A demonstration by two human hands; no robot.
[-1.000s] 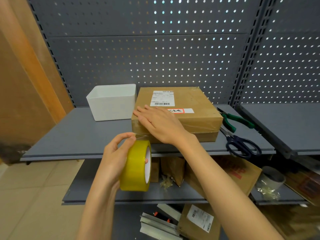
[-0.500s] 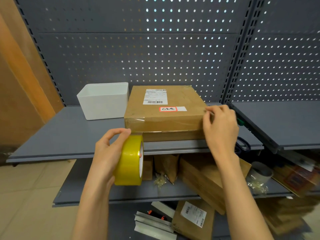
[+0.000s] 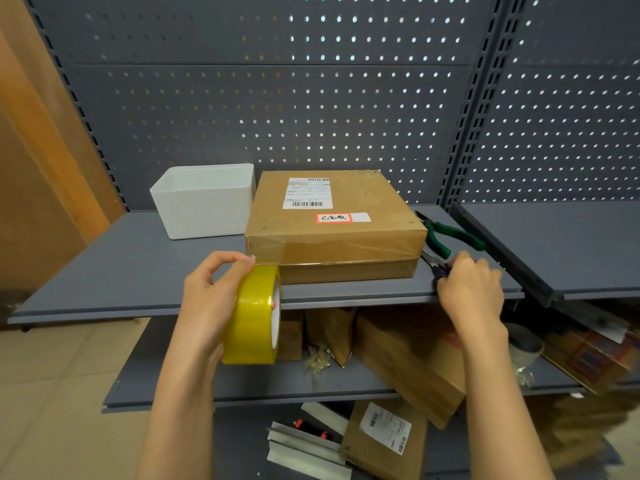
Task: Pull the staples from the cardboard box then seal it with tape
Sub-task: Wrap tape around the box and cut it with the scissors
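A flat brown cardboard box (image 3: 332, 230) with a shipping label and a red-bordered sticker lies on the grey shelf (image 3: 131, 271). Clear tape runs along its front upper edge to the left corner. My left hand (image 3: 211, 306) grips a yellow tape roll (image 3: 254, 315) in front of that left corner, its thumb on the tape end at the corner. My right hand (image 3: 471, 292) is at the shelf's right front, fingers curled on the dark scissors (image 3: 434, 265), whose handles it hides.
A white plastic bin (image 3: 204, 202) stands left of the box. Green-handled pliers (image 3: 446, 237) lie right of it. Pegboard backs the shelf. Lower shelves hold cardboard boxes (image 3: 408, 362), a paper bag and white strips. Another grey shelf (image 3: 568, 244) adjoins on the right.
My right hand left the box top, slid along the front edge to the right corner, then dropped onto the scissors. The tape roll stayed at the left corner.
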